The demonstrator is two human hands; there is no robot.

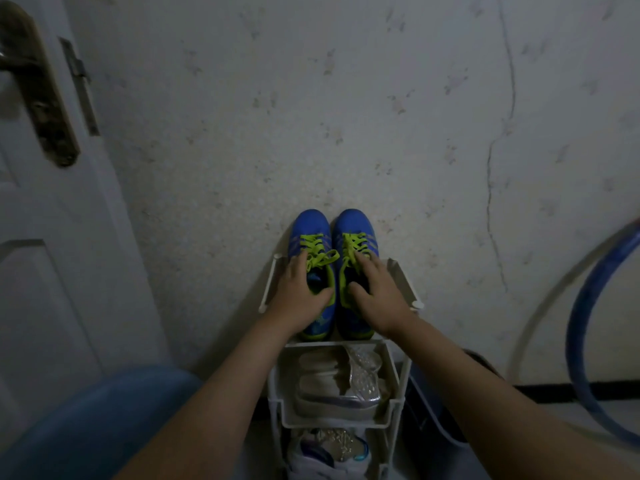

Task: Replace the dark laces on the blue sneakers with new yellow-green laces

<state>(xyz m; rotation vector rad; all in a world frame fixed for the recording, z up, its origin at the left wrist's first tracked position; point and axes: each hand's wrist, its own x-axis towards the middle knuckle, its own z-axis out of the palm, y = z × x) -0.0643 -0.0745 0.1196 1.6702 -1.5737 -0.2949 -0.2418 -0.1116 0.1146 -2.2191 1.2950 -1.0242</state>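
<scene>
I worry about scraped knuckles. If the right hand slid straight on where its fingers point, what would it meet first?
The right hand would likely run over the yellow-green laces of the right sneaker, then its toe, then probably the wall.

The blue sneakers [311, 225] that my left hand [298, 292] and right hand [377, 292] grip have a smooth synthetic upper with a faint sheen, and their yellow-green laces [311, 242] are flat woven cloth, matt. They sit on a white rack [269, 284] that looks like smooth matt plastic, whose lower shelf holds pale shoes [362, 377] with shiny, glittery silver mesh. The wall [346, 98] behind is rough, mottled plaster with cracks, the door [52, 271] smooth white paint, its handle plate [45, 109] dull tarnished metal.
</scene>
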